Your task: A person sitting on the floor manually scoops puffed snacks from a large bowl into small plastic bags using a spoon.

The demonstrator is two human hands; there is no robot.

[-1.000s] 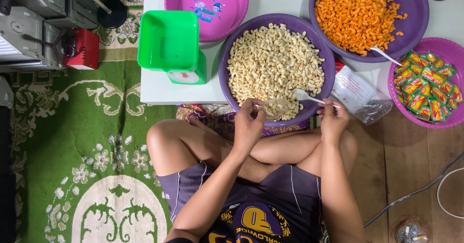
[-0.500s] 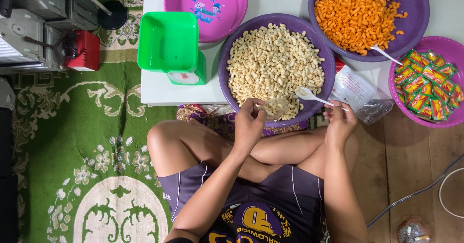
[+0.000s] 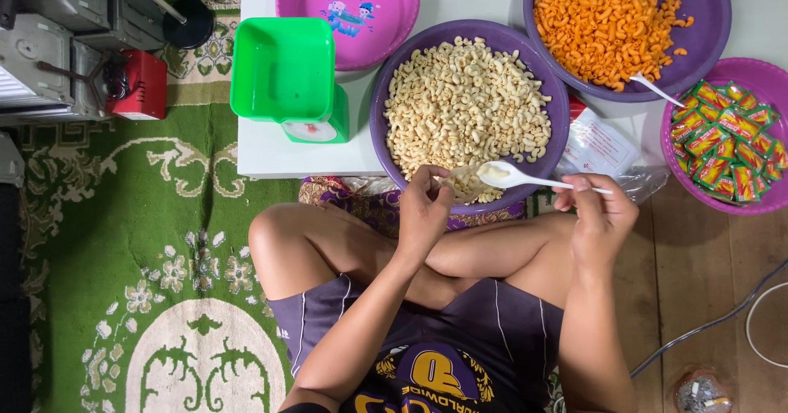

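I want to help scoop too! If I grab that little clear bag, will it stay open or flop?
The clear bag would probably flop: it looks thin, and the left hand pinches its mouth. It likely weighs little, with only a few pale puffs inside. It may feel slippery, being glossy plastic.

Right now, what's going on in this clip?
A person sits cross-legged on the floor at a low white table. The left hand holds a small clear bag open over the near rim of a purple basin of pale macaroni snacks. The right hand holds a white plastic spoon, its loaded bowl at the bag's mouth.
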